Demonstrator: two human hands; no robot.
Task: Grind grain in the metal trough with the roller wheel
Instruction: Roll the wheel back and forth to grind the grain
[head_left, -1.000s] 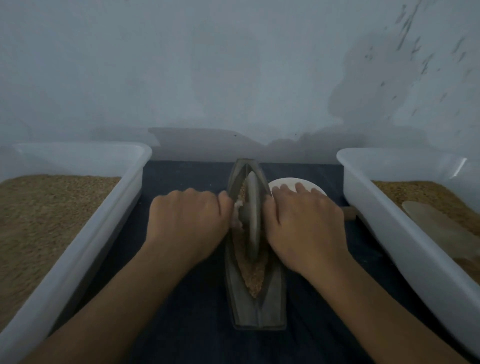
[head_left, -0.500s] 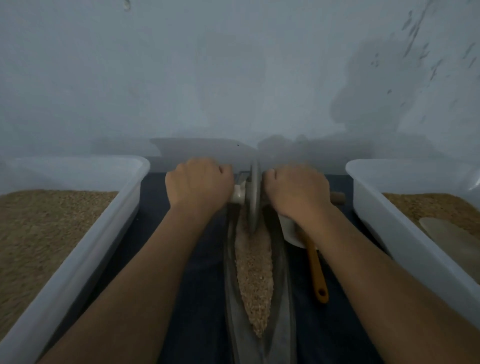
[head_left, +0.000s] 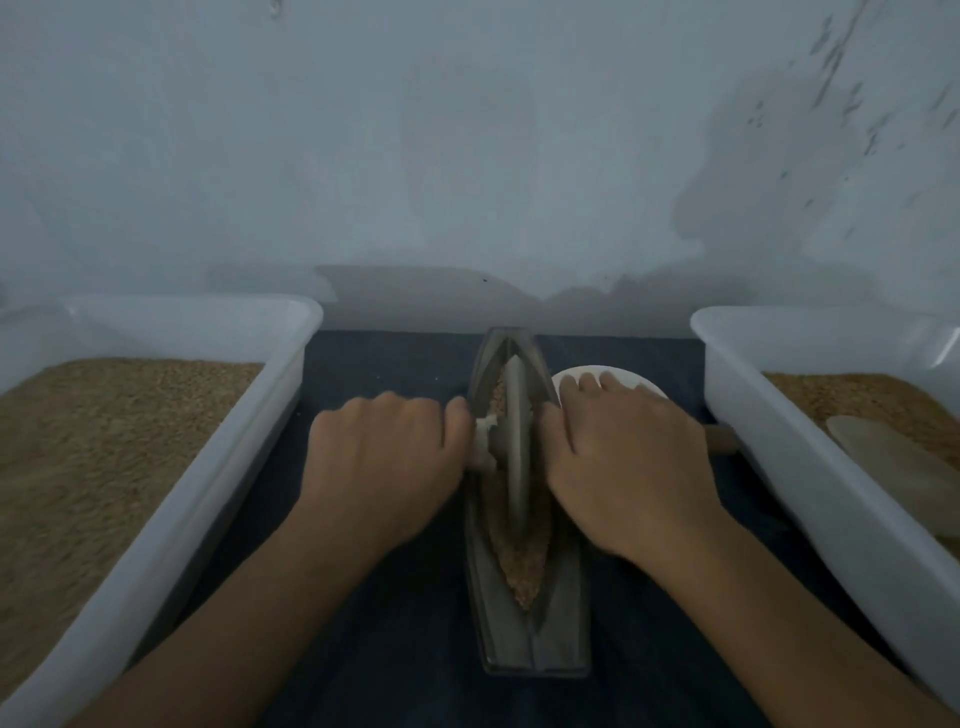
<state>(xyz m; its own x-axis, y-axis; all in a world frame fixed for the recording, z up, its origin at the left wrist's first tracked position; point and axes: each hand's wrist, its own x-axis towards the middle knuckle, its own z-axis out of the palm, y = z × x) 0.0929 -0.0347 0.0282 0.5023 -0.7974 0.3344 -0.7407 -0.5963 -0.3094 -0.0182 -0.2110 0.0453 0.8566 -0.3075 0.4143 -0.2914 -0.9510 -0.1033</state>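
Since half a sec ago, when both hands were out at the far end of the metal trough (head_left: 530, 597), they've drawn the roller wheel (head_left: 515, 447) back to abt mid-trough, so grinding strokes go on, task mid-way. Left hand (head_left: 382, 462) and right hand (head_left: 631, 467) sit either side of the wheel, fingers curled over its axle handles, w/ grain (head_left: 522, 566) showing nearer the person.

No legible text, labels, brand marks, numbers or signs appear on any surface or object in the head view.
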